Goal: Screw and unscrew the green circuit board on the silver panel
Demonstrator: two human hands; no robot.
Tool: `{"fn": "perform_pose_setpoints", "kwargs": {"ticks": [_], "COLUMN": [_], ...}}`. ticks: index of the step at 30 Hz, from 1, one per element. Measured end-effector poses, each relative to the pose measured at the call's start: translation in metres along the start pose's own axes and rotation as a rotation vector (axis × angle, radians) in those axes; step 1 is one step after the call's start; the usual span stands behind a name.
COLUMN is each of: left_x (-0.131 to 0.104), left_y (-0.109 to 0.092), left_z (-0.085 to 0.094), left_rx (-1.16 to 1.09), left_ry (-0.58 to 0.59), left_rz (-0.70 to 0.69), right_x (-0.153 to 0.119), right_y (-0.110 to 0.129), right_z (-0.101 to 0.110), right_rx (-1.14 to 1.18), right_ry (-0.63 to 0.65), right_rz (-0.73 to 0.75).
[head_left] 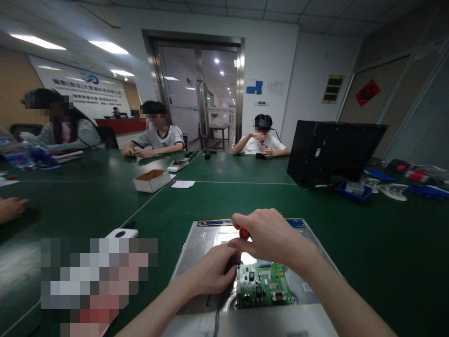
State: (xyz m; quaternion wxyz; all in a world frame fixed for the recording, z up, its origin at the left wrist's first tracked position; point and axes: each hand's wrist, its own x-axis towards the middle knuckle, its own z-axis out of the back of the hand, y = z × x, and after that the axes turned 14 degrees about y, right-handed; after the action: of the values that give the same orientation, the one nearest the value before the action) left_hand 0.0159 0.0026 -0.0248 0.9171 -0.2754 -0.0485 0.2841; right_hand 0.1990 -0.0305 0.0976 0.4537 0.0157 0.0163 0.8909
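A flat metal display panel point(189, 262) lies on the table in front of me, with a green circuit board point(264, 283) on its back. My right hand point(268, 236) is closed around the red and black handle of a screwdriver point(244, 232), held upright above the board's upper left corner. Just below it, my left hand point(213, 269) rests on the panel with its fingers curled in at the board's left edge, by the tool's lower end. Whatever those fingertips grip is hidden. A blue circuit strip point(296, 223) runs along the panel's far edge, and a grey cable point(216, 318) passes under my left wrist.
On the green table point(168, 210) are a small open box point(151, 181), white paper point(183, 184) and a white device point(121, 233). A black monitor housing point(333, 152) stands right, near a blue tray point(355, 191). Co-workers sit across; another person's hand point(12, 209) shows left.
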Motion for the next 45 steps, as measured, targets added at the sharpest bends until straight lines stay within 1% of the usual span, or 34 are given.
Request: {"fn": "perform_pose_setpoints", "kwargs": {"ticks": [3, 9, 14, 20, 26, 31, 35, 38, 41, 45], "left_x": [-0.0004, 0.0000, 0.0005, 0.0000, 0.0004, -0.0001, -0.0001, 0.0004, 0.0004, -0.0003], "left_y": [-0.0007, -0.0002, -0.0024, 0.0010, 0.0005, -0.0025, 0.0017, 0.0038, 0.0014, -0.0037], "left_z": [0.0005, 0.0002, 0.0009, -0.0007, -0.0004, 0.0009, -0.0007, -0.0018, -0.0019, -0.0009], "left_rx": [0.027, 0.025, 0.027, 0.018, 0.008, 0.012, -0.008, -0.018, -0.019, 0.002], "left_ry": [-0.004, -0.014, 0.007, -0.006, -0.013, 0.000, -0.011, -0.017, -0.022, -0.028], "left_rz": [0.015, -0.019, -0.014, 0.008, -0.024, 0.019, -0.009, -0.034, -0.030, 0.008], "right_x": [0.0015, -0.0022, -0.0005, 0.0012, -0.0013, 0.0016, 0.0009, -0.0009, -0.0008, 0.0023], "right_y": [-0.0012, -0.0037, -0.0051, -0.0042, -0.0022, -0.0039, -0.0021, -0.0002, 0.0001, -0.0017], "right_z": [-0.0002, 0.0054, 0.0019, -0.0016, 0.0023, -0.0010, -0.0004, 0.0016, 0.0017, -0.0013], "right_rx": [-0.026, 0.038, 0.022, -0.005, 0.036, -0.019, -0.015, 0.024, 0.020, -0.023], "right_ry": [-0.002, 0.064, 0.043, 0.020, 0.029, 0.019, 0.020, 0.010, -0.011, -0.008], "right_rz": [-0.022, -0.001, -0.002, -0.023, 0.046, 0.011, 0.001, 0.024, 0.036, 0.006]}}
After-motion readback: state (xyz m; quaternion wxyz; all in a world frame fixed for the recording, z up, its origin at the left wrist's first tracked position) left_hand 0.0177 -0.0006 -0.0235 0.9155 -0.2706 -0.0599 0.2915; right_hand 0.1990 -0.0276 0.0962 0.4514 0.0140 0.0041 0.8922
